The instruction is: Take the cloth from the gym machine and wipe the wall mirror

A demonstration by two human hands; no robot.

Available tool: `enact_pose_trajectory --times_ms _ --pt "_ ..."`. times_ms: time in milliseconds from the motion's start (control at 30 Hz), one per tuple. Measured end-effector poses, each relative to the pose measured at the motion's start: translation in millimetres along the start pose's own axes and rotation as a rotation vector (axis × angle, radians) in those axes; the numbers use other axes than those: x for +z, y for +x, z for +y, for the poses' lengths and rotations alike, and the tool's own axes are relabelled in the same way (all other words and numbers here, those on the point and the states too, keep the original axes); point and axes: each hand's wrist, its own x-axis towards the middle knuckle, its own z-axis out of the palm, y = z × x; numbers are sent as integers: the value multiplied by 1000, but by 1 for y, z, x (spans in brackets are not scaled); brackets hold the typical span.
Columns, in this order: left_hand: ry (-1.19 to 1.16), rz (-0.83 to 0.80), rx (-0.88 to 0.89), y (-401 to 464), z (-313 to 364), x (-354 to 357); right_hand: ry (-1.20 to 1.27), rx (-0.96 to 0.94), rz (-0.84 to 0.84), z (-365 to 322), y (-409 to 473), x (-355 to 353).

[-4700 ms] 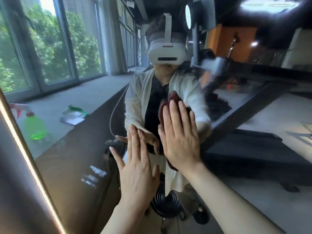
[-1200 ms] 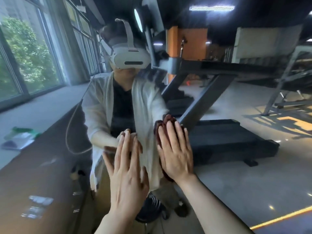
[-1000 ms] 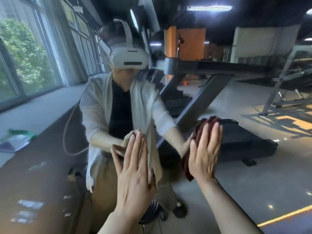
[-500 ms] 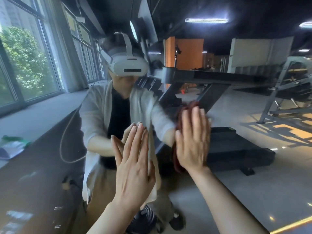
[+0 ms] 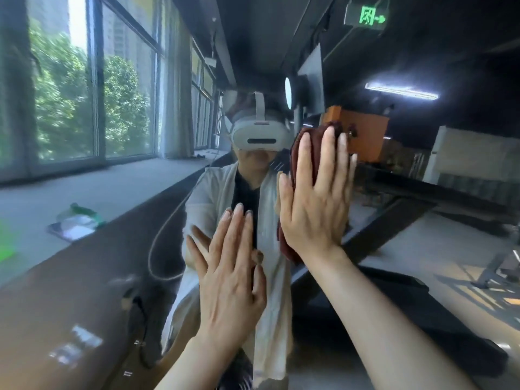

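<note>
The wall mirror (image 5: 422, 249) fills the whole view and reflects me and the gym behind. A dark red cloth (image 5: 302, 142) lies flat against the glass under my right hand (image 5: 316, 198), whose straight fingers press it to the mirror at about head height. The cloth shows above the fingertips and below the palm. My left hand (image 5: 230, 277) rests flat on the glass lower and to the left, fingers straight and holding nothing.
In the reflection a black treadmill (image 5: 394, 220) stands to the right behind me. A grey window ledge (image 5: 98, 187) runs along the left, with a green spray bottle (image 5: 5, 243) and a flat packet (image 5: 76, 223) on it. An orange wall (image 5: 365, 136) is far back.
My right hand has slid the cloth over the glass, out to the right, then back left and upward to head height. My left hand has stayed flat on the mirror. The view has tilted up.
</note>
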Motion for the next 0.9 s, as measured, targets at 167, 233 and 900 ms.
enact_pose_trajectory --times_ms 167,233,900 --pt "40 84 -87 -3 -41 -20 52 -105 -7 -72 19 14" --pt "57 104 -137 -8 -61 -27 52 -122 -7 -95 24 18" --pt "52 131 -678 -114 -190 -123 291 -704 -241 -267 -113 65"
